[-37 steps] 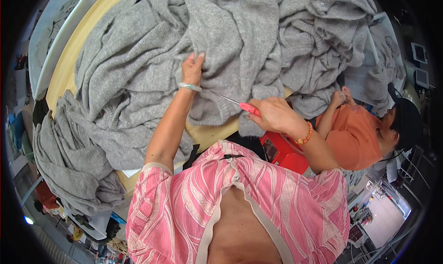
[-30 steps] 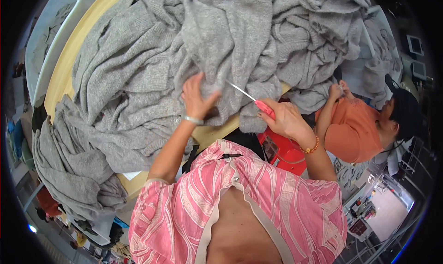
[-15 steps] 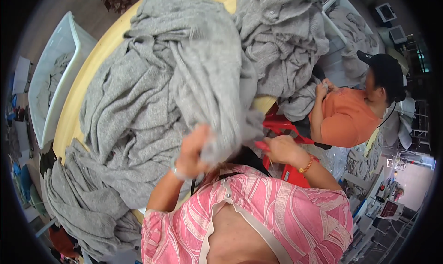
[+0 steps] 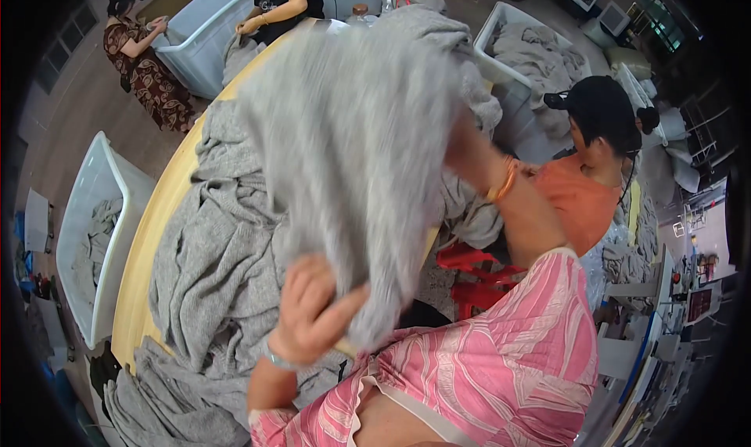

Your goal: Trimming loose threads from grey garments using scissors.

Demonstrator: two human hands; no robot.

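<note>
A grey knit garment (image 4: 352, 134) is raised in front of me, smeared by motion. My left hand (image 4: 305, 314), wearing a light band at the wrist, grips its lower edge, with the fingers bent and the thumb across the cloth. At the garment's right side is my right hand (image 4: 468, 154), with an orange bracelet at its wrist. Its fingers are blurred and hidden by the cloth, so what they hold does not show. Beneath the raised piece, a heap of grey knit garments (image 4: 215, 259) covers much of the pale wooden table (image 4: 145, 290).
At right sits a co-worker in orange (image 4: 583, 204) beside a red stool (image 4: 477, 279). Two more people work at the far left by a white tub (image 4: 207, 36). White bins of grey knits stand left (image 4: 106, 154) and far right (image 4: 501, 17).
The garment has been lifted up and away from me. My right hand has moved up and forward to its side; the pinkish-red thing it held no longer shows. The view has tilted farther ahead.
</note>
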